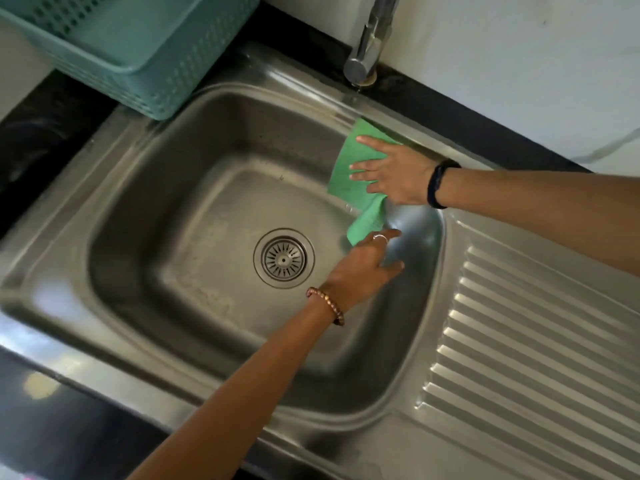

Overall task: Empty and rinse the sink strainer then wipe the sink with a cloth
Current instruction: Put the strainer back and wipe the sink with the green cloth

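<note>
Dark counter (79, 431) edge nearest the camera, steel sink (69, 216) set in it. Left arm comes up from the bottom edge across the basin, beaded bracelet (327, 304) on the wrist. Drain strainer (284, 258) sits mid-floor of the basin, just left of that wrist. Left hand (363, 265) is at the basin's right wall, one finger with a ring (380, 238) stretched out, thumb apart below it. The fingers meet the lower tail of the green cloth (349, 150); cannot tell if they pinch it or only touch, since the hand covers the cloth tip.

The cloth hangs down the basin's far-right corner, its upper part spread over the wall up to the rim, its lower part narrowing to a crumpled tail. Right hand (391, 171) lies flat on the upper part, fingers straight and spread, pointing left, palm pressing the cloth to the steel; black band (438, 183) on the wrist. So the cloth is under the right palm and runs down to the left fingertips.

Ribbed drainboard (536, 323) at right. Farther back, chrome tap (370, 39) with a thin trickle at the spout, teal basket (131, 46) top left, white wall (519, 64).
</note>
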